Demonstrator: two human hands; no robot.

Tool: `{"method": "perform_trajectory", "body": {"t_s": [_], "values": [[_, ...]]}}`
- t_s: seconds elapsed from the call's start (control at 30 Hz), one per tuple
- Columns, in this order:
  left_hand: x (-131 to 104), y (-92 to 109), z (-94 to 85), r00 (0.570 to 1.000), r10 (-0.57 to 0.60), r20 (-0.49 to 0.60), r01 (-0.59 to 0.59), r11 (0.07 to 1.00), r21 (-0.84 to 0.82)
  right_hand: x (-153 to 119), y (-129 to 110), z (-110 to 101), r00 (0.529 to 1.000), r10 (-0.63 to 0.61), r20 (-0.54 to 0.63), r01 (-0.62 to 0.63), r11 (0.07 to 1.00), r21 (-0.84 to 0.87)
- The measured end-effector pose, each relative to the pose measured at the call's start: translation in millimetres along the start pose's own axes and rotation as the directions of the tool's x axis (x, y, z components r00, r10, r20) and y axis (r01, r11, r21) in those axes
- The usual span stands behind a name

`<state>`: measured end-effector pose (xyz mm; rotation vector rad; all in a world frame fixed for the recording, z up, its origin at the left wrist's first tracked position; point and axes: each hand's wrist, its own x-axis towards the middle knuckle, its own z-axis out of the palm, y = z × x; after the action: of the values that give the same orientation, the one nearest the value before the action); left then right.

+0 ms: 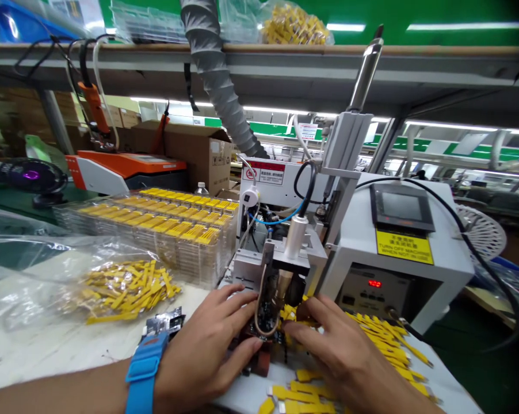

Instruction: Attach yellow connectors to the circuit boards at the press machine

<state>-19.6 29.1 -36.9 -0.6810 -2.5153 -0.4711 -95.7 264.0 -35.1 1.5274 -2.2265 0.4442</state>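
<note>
My left hand (210, 339), with a blue wrist strap (144, 368), lies at the left side of a bench machine's dark fixture (263, 333). Its fingers are stretched out and the thumb is apart, near a reddish-brown block (260, 361). On the other side, my right hand (339, 339) has its fingers bent in a pinch at a yellow strip (289, 313), just below the metal machine head (294, 241). The fingertips partly hide that strip. Loose yellow strips (300, 397) with metal ends lie below and right of my right hand.
Left stand a bag of yellow strips (128, 290) and stacked clear trays (199, 259) filled with more. A white control box (415, 230) with a screen and red digits stands at right. A grey hose (216, 75) hangs from the shelf (134, 66). Behind sit an orange-and-white device (130, 167) and a carton (199, 155).
</note>
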Motion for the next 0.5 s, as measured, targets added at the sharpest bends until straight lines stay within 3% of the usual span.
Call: {"method": "perform_trajectory", "body": {"t_s": [0.5], "values": [[-0.2, -2.4, 1.5, 0.999, 0.035, -0.033, -0.034, 0.999, 0.037, -2.5, 2.3, 1.9, 0.999, 0.034, 0.021, -0.035, 0.999, 0.022]]}}
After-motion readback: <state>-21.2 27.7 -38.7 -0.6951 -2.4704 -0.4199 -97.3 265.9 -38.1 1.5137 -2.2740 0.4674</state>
